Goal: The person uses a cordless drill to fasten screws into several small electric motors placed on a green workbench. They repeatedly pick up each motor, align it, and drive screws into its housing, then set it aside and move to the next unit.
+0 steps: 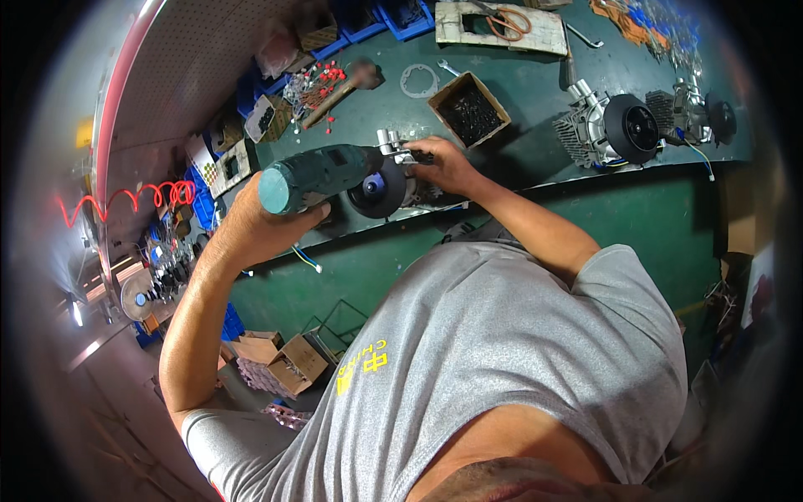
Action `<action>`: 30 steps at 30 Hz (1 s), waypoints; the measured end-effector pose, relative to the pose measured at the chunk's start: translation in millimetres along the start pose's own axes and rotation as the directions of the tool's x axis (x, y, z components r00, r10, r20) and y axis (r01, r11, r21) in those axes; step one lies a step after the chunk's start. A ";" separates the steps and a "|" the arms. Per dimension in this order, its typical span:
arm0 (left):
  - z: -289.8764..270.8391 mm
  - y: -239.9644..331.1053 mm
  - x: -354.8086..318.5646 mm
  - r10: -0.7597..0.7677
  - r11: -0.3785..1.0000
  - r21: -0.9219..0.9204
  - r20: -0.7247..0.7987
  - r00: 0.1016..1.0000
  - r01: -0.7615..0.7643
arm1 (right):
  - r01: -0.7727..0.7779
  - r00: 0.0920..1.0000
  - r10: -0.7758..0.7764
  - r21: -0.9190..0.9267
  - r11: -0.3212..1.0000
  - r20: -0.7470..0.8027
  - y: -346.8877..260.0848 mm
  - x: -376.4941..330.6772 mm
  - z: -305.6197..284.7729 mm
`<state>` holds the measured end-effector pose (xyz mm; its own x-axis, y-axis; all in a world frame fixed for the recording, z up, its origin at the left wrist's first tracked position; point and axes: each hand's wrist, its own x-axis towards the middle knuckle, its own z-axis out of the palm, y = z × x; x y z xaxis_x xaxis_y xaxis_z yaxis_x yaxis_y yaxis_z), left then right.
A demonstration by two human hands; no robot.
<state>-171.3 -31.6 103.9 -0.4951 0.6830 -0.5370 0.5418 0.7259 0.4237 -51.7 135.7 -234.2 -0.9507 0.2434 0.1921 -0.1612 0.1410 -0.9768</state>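
Observation:
My left hand (280,219) is wrapped round a dark green cordless drill (314,177), whose nose points right toward a silver metal motor housing (411,191). The housing sits at the bench's near edge, with a black round fan wheel (375,194) on its side and short silver tubes on top. My right hand (447,167) is closed at the top of the housing, thumb and forefinger by the tubes. Something small and dark shows between those fingers, too unclear to name. The drill's tip is partly hidden behind the housing's tubes.
Behind the housing stands an open carton (469,110) of dark screws. A hammer (343,90), a ring gasket (419,81) and a wrench (449,68) lie on the green bench (519,109). Similar motor units (609,127) stand at right. Blue bins (406,18) line the back.

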 end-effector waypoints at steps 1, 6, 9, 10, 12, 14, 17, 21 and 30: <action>1.2 -1.2 0.5 0.011 1.000 -0.003 0.000 1.000 -0.011 | 0.037 0.999 -0.037 -0.005 0.999 -0.016 4.4 -0.2 1.6; 2.9 0.2 3.3 -0.053 0.998 -0.038 0.013 0.998 0.054 | -0.014 1.000 0.014 0.011 1.000 0.004 -0.7 0.7 -0.1; 7.0 -5.6 3.2 -0.019 0.999 -0.044 -0.016 1.000 0.018 | -0.018 1.000 0.018 0.010 1.000 0.014 -3.1 0.6 -0.7; 7.6 -5.6 3.1 -0.028 0.998 -0.049 -0.017 0.999 0.027 | -0.004 1.000 0.004 0.007 1.000 0.014 -3.3 1.0 -0.8; 9.1 -4.6 2.9 -0.043 0.997 -0.061 -0.019 0.999 0.041 | 0.025 1.000 -0.025 -0.002 1.000 0.014 -3.2 2.2 -1.4; 11.0 -2.4 2.2 -0.020 0.997 -0.077 -0.040 0.999 0.016 | 0.050 0.999 -0.050 -0.020 0.999 0.014 -1.7 2.0 -0.5; 8.1 3.5 2.1 -0.001 0.999 -0.045 -0.028 1.000 0.000 | 0.062 0.998 -0.061 -0.056 0.997 0.024 -3.0 2.6 -4.1; 5.6 9.3 -5.3 -0.008 0.995 -0.097 -0.090 0.996 -0.001 | -0.016 0.997 0.021 -0.065 0.998 0.077 -18.8 5.9 -10.3; 26.4 -5.1 -43.9 -0.067 0.928 -0.363 -0.379 0.923 -0.082 | -0.213 0.897 0.438 -0.809 0.548 0.061 71.7 57.2 -90.3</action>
<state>-134.4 -67.5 106.0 -0.7504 0.6128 -0.2477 0.2969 0.6473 0.7020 -93.8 246.4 -284.7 -0.9394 0.2212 -0.2618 0.3280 0.8015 -0.5000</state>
